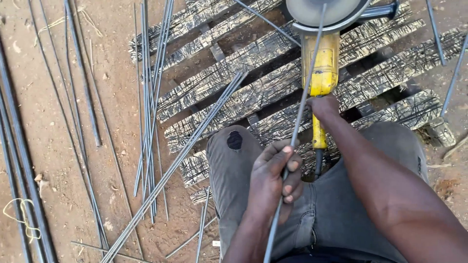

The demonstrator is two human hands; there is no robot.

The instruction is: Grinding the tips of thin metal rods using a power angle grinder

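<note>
We look down at a scored wooden pallet (234,97) lying on bare reddish dirt (48,146). Its near left corner sits just by the knee (234,141) of the grey trousers; its far edge runs out of the top of the view. Gaps between the slats show dark.

Left of the pallet the ground is crowded. A bundle of thin steel rods (148,112) lies lengthwise beside the pallet edge, and a second bundle (180,156) crosses it on a slant, its upper end resting on the slats. More loose rods (78,97) lie further left, and a bit of yellow string (22,216) sits among the rods at the frame edge. Open dirt is only in narrow strips between rods. On the right, two rods (451,63) lean across the pallet corner.

Our left hand (273,178) is closed around one thin rod (300,112), fingers wrapped on it above the lap. The rod runs up from the bottom of the view, through the grip, and on toward the disc (321,12) of a yellow angle grinder (321,68) at the top; its far end lies across the disc face.

Our right hand (324,107) is clamped on the grinder's yellow body, just beside the rod. The grinder lies on the slats, its cord end (318,160) passing down between the two hands.
</note>
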